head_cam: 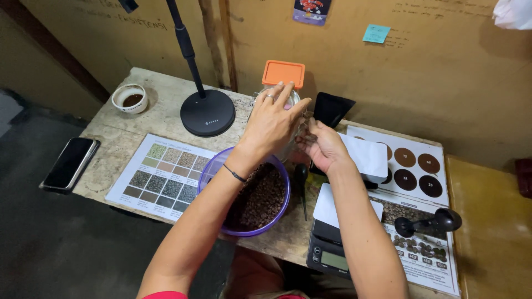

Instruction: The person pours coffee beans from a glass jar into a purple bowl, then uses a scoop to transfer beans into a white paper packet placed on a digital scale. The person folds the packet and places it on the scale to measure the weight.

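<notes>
While both hands meet over the back of the worn wooden surface (138,88), the left hand (271,119) rests on top of a clear glass jar (293,99), its fingers spread and curled over the jar's mouth in a loose hold. The right hand (324,145) sits just beside it, fingers bent toward the jar's side; whether its grip is closed on anything I cannot tell.

One jar shows, standing upright with its long axis vertical, mostly hidden behind the left hand. One orange square lid (284,73) lies just behind it by the wall.

Just in front of the hands sits one purple bowl (213,166) of dark roasted coffee beans, partly under the left forearm. Two printed charts lie flat: a bean colour chart (160,174) to the left and a chart of brown discs (413,160) to the right. One digital scale (327,249) carries a white tray. One black scoop (426,222) lies at the right, one black pouch (331,108) stands behind the right hand, one round black stand base (208,112), one cup of coffee (130,98) and one phone (71,163) sit to the left.
</notes>
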